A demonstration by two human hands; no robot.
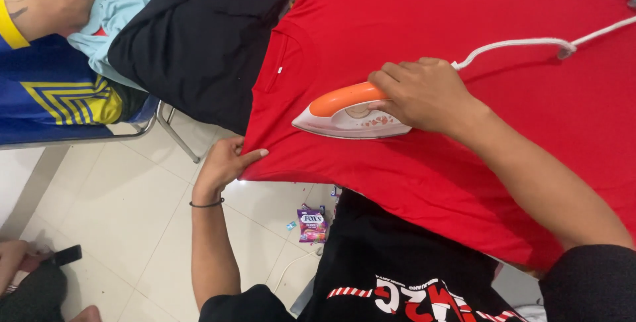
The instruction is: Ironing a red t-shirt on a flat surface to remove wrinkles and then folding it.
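nearest the camera, the person's own black printed shirt (397, 275) fills the bottom edge, and beside it on the pale tiled floor (119, 203) lies a small purple sweet packet (312, 224). just beyond, the left hand (225, 166), a thin dark band on its wrist, has its fingers (255, 155) clenched on the near hem of the soft red cotton t-shirt (464, 97), thumb on top, seemingly pulling the cloth taut so it lies flat. the t-shirt is spread smooth over the bench, which it hides entirely, its neckline pointing left and its lower edge hanging over the near side. further in, the right hand (424, 93) is wrapped around the glossy orange handle of the white-bodied electric iron (351, 113); its fingers are closed tight on that handle, and the soleplate sits flat on the chest of the shirt just below the collar, nose to the left. a white braided cord (523, 44) runs from the iron's rear across the red cloth toward the far right corner, lying loose on the fabric with a small knot in it. past the collar, a black garment (199, 30) and a pale blue one (119, 4) are heaped together, draped over a metal-framed chair (169, 126). at far left another person's arm in a blue and yellow jersey (53, 90) rests, and a separate hand at lower left holds a dark phone (66, 254).
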